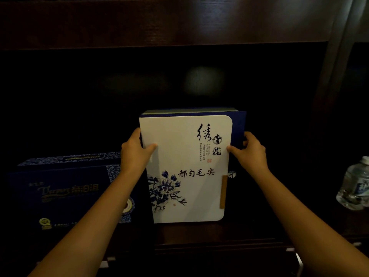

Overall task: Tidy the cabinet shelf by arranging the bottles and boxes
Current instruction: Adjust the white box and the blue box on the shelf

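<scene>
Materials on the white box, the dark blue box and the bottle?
White box: likely matte laminated cardboard, flat printed face, rigid edges. Dark blue box: probably printed cardboard, gold lettering, slight sheen. Bottle: clear thin plastic, see-through ribbed wall with label.

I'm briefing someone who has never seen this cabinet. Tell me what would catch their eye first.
The white box with blue flowers and black calligraphy stands upright at the centre of the dark shelf, gripped on its sides by the left hand and the right hand. Left of it lies a dark blue box with gold lettering. At the far right edge sits a clear bottle.
</scene>
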Available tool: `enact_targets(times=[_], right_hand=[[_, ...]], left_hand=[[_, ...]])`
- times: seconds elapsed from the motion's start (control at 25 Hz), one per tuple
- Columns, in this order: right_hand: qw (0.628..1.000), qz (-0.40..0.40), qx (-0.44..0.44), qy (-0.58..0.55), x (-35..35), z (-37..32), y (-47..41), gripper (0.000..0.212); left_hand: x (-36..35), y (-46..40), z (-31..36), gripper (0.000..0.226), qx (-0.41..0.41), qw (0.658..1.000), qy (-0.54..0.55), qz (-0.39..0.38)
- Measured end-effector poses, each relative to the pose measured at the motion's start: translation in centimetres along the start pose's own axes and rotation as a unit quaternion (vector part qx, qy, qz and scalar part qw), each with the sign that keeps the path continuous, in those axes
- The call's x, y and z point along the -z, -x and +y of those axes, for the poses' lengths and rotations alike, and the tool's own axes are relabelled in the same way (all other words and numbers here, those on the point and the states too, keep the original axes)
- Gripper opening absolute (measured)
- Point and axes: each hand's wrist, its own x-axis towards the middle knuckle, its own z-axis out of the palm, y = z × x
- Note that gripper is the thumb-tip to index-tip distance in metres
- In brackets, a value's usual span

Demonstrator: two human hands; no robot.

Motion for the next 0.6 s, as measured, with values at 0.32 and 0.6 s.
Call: enact_targets(times=[0.32, 0.6], right_hand=[[1.000, 0.010, -0.003, 0.004, 0.4, 0.1, 0.9, 0.066], [0.999, 0.025, -0.020, -0.015, 0.0, 0.5, 1.0, 0.068]], left_hand=[[0.4, 0.6, -0.3, 0.054, -0.020, 1.000, 0.015, 0.008], [0.6, 0.5, -1.2, 0.059, 0.004, 0.998, 0.061, 0.002]])
